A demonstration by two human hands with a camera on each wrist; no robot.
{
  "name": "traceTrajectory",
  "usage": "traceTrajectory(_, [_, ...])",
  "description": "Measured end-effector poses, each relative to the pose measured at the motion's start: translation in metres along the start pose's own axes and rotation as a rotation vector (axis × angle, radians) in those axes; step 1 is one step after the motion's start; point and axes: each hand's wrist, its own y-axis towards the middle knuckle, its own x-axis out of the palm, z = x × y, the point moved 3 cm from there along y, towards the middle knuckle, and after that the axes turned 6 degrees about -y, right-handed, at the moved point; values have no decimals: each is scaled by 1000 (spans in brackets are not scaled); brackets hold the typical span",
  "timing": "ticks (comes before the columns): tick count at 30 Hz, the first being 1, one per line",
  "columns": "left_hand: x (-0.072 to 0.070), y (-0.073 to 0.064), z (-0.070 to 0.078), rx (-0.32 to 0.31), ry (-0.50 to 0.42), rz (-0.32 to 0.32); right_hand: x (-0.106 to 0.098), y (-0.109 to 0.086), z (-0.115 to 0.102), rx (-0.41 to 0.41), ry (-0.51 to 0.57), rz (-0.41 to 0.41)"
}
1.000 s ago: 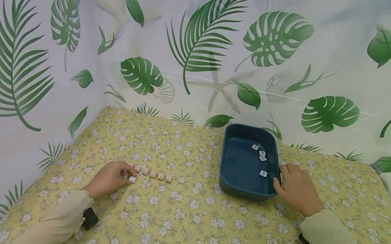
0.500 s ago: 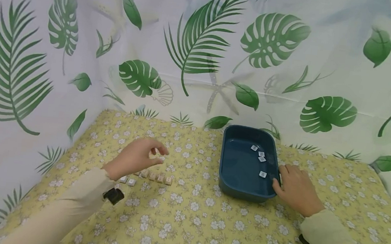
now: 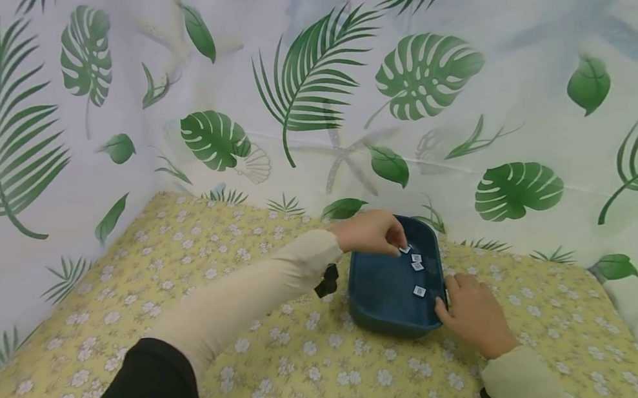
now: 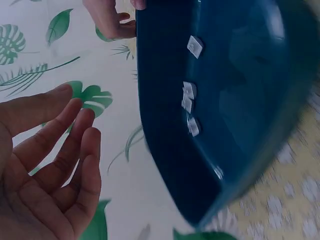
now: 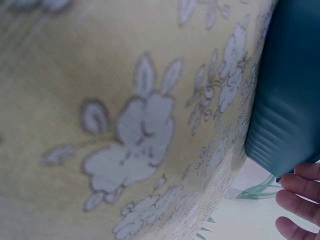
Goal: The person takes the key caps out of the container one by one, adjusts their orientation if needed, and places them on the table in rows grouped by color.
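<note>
A dark blue plastic tub [image 3: 386,306] holds several small white square tiles [image 3: 419,291] with dark print on them. Over its far left part reaches my left hand [image 3: 372,232], fingers loosely bent, near the farthest tile. The left wrist view shows that hand [image 4: 55,160] with nothing between thumb and fingers, above the tub's opening. My right hand [image 3: 476,313] grips the tub's right rim, thumb at the top edge. From the right wrist, its fingers [image 5: 302,192] appear along the tub's outer wall.
A yellow floral cloth [image 3: 290,364] covers the table. Behind it hangs a white curtain [image 3: 297,184] printed with green leaves. My left forearm [image 3: 243,308] crosses the table's left half and covers the spot where small tiles stood in a row.
My left hand has left the small tiles at the left, after setting a white one down near the beige row, and moved right over the tub. The right hand stays at the rim.
</note>
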Motion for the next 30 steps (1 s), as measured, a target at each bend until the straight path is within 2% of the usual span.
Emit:
traceTrajectory(3, [18,30,1,-14,1,-57,0,-1,-2,-10,7,1])
traceTrajectory(7, [40,62,-2,-81,27,-87,-2,-1,-3,-24,4,18])
traceTrajectory(12, [58,86,-3,-206,60,-82,-5,0,-2,-32,4,45])
traceTrajectory(16, [76,103,-15,-271,101,-93,-6,-1,-2,-32,17,54])
traceTrajectory(21, [97,114,-26,-308,196,-124,-5,-2,-2,-24,31,52])
traceTrajectory(25, [106,112,-25,-319,214,-158,-4,-2,-2,-31,29,61])
traceTrajectory(30, [110,106,-19,-312,215,-155,-2,-2,0,-37,25,81])
